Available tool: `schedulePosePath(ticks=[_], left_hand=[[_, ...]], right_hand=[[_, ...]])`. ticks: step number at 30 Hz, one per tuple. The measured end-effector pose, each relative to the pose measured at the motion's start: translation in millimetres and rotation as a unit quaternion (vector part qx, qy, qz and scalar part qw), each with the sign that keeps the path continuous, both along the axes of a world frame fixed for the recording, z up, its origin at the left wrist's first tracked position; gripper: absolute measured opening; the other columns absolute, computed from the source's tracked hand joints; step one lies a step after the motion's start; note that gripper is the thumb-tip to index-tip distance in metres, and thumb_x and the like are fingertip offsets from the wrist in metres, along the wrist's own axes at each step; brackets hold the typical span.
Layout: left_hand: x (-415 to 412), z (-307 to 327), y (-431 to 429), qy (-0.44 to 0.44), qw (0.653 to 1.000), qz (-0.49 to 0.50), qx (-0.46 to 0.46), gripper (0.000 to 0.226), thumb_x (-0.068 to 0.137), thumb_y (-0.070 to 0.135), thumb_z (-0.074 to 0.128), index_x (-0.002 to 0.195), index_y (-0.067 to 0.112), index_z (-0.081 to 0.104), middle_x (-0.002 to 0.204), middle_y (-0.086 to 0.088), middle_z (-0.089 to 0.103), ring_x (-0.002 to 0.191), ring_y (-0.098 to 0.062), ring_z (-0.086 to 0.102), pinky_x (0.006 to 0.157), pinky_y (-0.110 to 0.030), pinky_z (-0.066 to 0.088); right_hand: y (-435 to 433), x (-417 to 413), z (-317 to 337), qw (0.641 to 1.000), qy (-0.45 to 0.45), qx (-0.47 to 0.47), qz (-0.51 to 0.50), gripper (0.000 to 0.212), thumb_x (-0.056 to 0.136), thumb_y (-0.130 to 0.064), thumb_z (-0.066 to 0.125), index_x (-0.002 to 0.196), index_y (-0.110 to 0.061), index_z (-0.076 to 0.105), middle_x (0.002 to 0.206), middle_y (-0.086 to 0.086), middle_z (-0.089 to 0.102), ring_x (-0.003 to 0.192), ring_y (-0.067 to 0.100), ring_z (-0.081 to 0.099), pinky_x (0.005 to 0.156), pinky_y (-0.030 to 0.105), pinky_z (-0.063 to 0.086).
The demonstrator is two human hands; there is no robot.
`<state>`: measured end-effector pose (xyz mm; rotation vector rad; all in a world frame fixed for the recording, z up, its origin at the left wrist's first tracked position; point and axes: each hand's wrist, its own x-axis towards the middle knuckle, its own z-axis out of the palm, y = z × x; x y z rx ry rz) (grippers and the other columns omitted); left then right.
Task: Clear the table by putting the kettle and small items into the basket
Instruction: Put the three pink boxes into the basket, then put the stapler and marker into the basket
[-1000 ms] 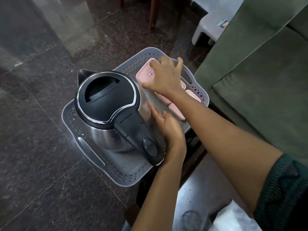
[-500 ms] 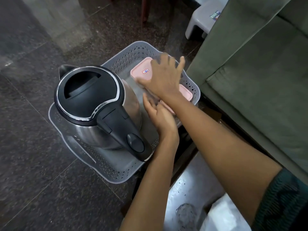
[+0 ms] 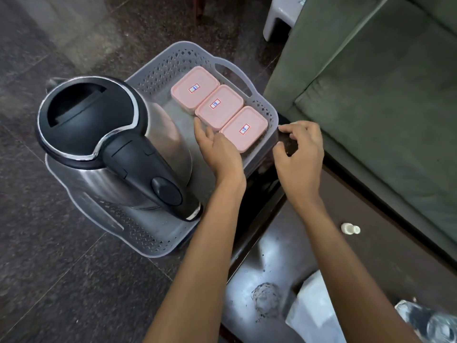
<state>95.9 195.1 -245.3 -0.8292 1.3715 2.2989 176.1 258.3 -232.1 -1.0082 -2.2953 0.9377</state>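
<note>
- Kettle (image 3: 111, 144) stands in the basket (image 3: 158, 253), beside three pink boxes (image 3: 218, 106) in a row.
- Left hand (image 3: 217, 152), fingers straight, touches the boxes.
- Right hand (image 3: 299, 154), loosely curled and empty, hovers just beside the basket's corner.

Table: a dark, glossy top (image 3: 371, 243) at lower right, its long edge running beside a green sofa (image 3: 383, 95).
On the table: a small white bottle (image 3: 350, 229) lies on its side, alone near the sofa-side edge; a white sheet (image 3: 314, 305) sits at the near edge; a clear plastic item (image 3: 435, 323), blurred, fills the bottom right corner.
Basket: grey perforated plastic (image 3: 158, 253), at the table's far corner and out over the floor; what bears it cannot be told.
In the basket: a steel kettle (image 3: 118, 144) with black lid and handle, upright at the left end; three pink lidded boxes (image 3: 218, 106) in a touching row along the wall with the handle slot.
Floor: dark speckled stone tiles (image 3: 49, 268); a white plastic stool (image 3: 279, 18) stands by the sofa.
</note>
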Motion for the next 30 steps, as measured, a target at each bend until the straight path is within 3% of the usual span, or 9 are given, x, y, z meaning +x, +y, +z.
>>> schedulePosePath(ticks=[3,6,7,9,11,14,21,30], left_hand=[[2.7,6.3,-1.2,0.017,1.0,-0.003,-0.022,0.056,0.093,-0.003,0.027,0.144,0.019,0.024,0.148,-0.018,0.035,0.132,-0.028,0.042,0.106,-0.036,0.039],[16.1,16.7,-4.0,0.137,0.975,-0.061,-0.162,0.053,0.09,0.001,0.035,0.142,0.013,0.031,0.146,-0.007,0.039,0.129,-0.018,0.043,0.106,-0.024,0.034],[20.2,19.7,-7.1,0.219,0.948,-0.087,-0.212,0.053,0.086,0.001,0.037,0.138,0.011,0.037,0.144,-0.008,0.041,0.13,-0.019,0.042,0.109,-0.025,0.032],[32.8,21.8,-8.9,0.391,0.853,-0.161,-0.306,0.048,0.079,0.001,0.041,0.125,0.005,0.052,0.132,-0.011,0.054,0.124,-0.023,0.048,0.107,-0.027,0.033],[50.5,25.8,-6.3,0.468,0.794,-0.216,-0.323,0.04,0.078,0.002,0.04,0.112,0.005,0.061,0.115,-0.008,0.064,0.111,-0.024,0.056,0.099,-0.029,0.04],[87.2,32.6,-0.9,0.484,0.774,-0.281,-0.296,0.036,0.08,0.005,0.04,0.106,0.009,0.065,0.105,-0.001,0.067,0.101,-0.019,0.059,0.092,-0.03,0.045],[180.1,5.1,12.2,0.437,0.727,-0.45,-0.278,0.034,0.083,0.006,0.042,0.106,0.016,0.065,0.105,0.005,0.068,0.102,-0.013,0.061,0.088,-0.036,0.05],[315.0,-5.0,49.0,0.417,0.653,-0.597,-0.208,0.029,0.085,0.004,0.046,0.102,0.016,0.066,0.099,0.006,0.069,0.094,-0.005,0.064,0.085,-0.021,0.051]], right_hand=[[0.6,6.0,-1.9,1.0,0.003,0.001,-0.003,0.03,0.072,-0.008,0.05,0.098,-0.008,0.066,0.106,0.011,0.056,0.1,0.027,0.054,0.089,0.047,0.046],[-1.1,16.7,-5.6,0.999,-0.036,0.039,-0.003,0.033,0.073,-0.009,0.05,0.102,-0.008,0.066,0.111,0.011,0.059,0.102,0.03,0.053,0.087,0.043,0.045],[-1.8,19.3,-7.5,0.997,-0.055,0.057,0.002,0.034,0.073,-0.009,0.051,0.104,-0.009,0.066,0.113,0.011,0.059,0.103,0.031,0.052,0.086,0.043,0.044],[-0.8,25.8,-11.9,0.993,-0.088,0.084,0.007,0.037,0.074,-0.01,0.052,0.108,-0.01,0.065,0.119,0.01,0.059,0.106,0.032,0.052,0.088,0.043,0.042],[2.0,37.0,-16.6,0.99,-0.103,0.098,0.004,0.039,0.073,-0.009,0.053,0.11,-0.01,0.065,0.122,0.011,0.059,0.11,0.033,0.052,0.09,0.043,0.041],[5.8,63.7,-19.3,0.992,-0.092,0.083,-0.015,0.039,0.07,-0.007,0.054,0.107,-0.01,0.067,0.127,0.012,0.058,0.117,0.034,0.052,0.095,0.043,0.04],[0.2,201.9,-37.3,0.99,-0.118,0.057,-0.05,0.04,0.072,-0.001,0.053,0.109,-0.006,0.065,0.132,0.013,0.056,0.123,0.032,0.048,0.104,0.04,0.038],[-11.7,398.6,-38.1,0.976,-0.123,0.041,-0.174,0.026,0.075,-0.003,0.047,0.091,-0.006,0.068,0.107,0.009,0.065,0.098,0.023,0.056,0.082,0.035,0.049]])
